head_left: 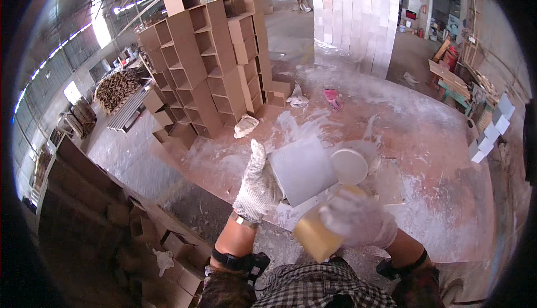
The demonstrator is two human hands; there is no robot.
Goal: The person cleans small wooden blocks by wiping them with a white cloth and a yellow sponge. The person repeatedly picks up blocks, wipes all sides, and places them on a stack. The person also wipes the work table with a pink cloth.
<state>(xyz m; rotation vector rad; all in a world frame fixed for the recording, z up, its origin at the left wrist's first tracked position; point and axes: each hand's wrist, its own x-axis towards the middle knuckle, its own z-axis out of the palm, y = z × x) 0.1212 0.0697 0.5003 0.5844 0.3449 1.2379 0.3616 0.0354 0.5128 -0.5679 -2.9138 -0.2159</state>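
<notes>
My left hand (pixel 257 187), in a white knit glove, bears against the left side of a whitish-coated box (pixel 302 171). Its thumb points up, and its other fingers are mostly hidden by the box. Below the box's right corner, my gloved right hand (pixel 361 218) is closed on a yellow sponge-like block (pixel 318 232); motion blurs both. A round whitish tub (pixel 349 165) stands just right of the box. Under everything lies a reddish-brown work table (pixel 436 179) smeared with white.
Stacked brown open boxes (pixel 196 67) rise at the back left. A wall of white-coated boxes (pixel 355 28) stands at the far side. Crumpled white cloths (pixel 246 125) and a pink glove-like item (pixel 333 99) lie on the table. More brown boxes (pixel 140 229) fill the lower left.
</notes>
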